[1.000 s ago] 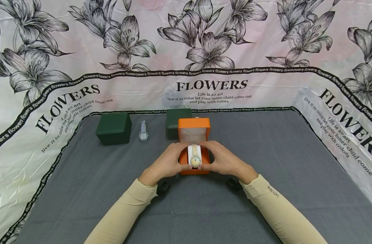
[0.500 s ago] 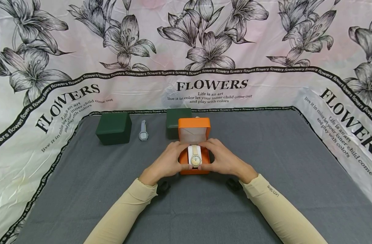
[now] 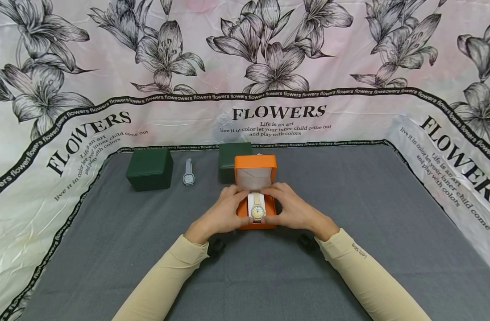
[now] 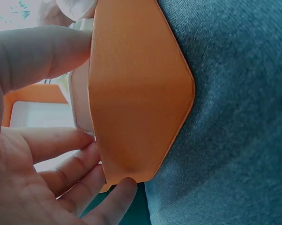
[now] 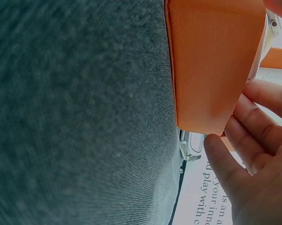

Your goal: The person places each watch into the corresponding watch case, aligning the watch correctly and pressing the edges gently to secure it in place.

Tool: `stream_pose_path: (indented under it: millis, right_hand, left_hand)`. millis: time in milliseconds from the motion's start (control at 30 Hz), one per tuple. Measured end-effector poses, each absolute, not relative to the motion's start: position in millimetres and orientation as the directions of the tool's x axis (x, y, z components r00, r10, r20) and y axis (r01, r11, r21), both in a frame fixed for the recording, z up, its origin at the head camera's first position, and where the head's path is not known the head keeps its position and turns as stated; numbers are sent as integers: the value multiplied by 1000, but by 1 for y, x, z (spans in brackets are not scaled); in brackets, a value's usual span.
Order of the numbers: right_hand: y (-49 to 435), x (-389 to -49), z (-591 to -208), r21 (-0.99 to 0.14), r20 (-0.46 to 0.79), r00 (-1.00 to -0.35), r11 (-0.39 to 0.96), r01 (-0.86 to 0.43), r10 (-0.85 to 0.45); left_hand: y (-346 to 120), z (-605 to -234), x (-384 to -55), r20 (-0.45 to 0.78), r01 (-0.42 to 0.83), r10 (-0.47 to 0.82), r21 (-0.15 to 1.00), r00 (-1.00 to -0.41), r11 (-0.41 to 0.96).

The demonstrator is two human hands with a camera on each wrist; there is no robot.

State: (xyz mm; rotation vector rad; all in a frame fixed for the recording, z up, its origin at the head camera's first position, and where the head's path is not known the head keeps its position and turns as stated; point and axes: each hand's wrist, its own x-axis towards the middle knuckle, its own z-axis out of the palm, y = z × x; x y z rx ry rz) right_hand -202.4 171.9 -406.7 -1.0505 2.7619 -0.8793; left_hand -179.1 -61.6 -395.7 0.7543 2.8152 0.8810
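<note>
In the head view, the left hand (image 3: 222, 212) and right hand (image 3: 295, 209) grasp from both sides the cushion (image 3: 251, 201) with the watch (image 3: 257, 211) inside the open orange box (image 3: 256, 226), probably for keeping it level; wide room lies toward the right edge of the table (image 3: 369, 196). The left wrist view shows the thumb (image 4: 47, 52) over the box's wall; the right wrist view, fingers (image 5: 259, 123) at the opposite wall.

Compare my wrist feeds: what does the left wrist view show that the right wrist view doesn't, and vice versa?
Only the left wrist view shows most of the left hand and a sliver of green box past the orange box.

Only the right wrist view shows most of the right hand, a silvery watch-like object beyond the orange box, and backdrop lettering.

Both show the orange box, part of the watch cushion and the gray cloth.
</note>
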Motion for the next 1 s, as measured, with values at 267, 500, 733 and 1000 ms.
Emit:
stream_pose_path:
  millis: [267, 500, 733, 1000]
  right_hand:
    - [169, -200, -408, -520, 130, -768, 616, -592, -627]
    - [172, -198, -398, -558, 151, -783, 602, -571, -603]
    - [184, -204, -383, -642, 323, -841, 553, -531, -433]
    - [184, -221, -367, -708, 363, -872, 512, -487, -328]
  left_hand:
    - [-62, -399, -179, 63, 422, 471, 561, -880, 712]
    - [-69, -393, -174, 43, 403, 462, 566, -886, 719]
    - [-80, -389, -164, -16, 284, 365, 597, -931, 751]
    - [-79, -394, -158, -118, 158, 303, 649, -946, 744]
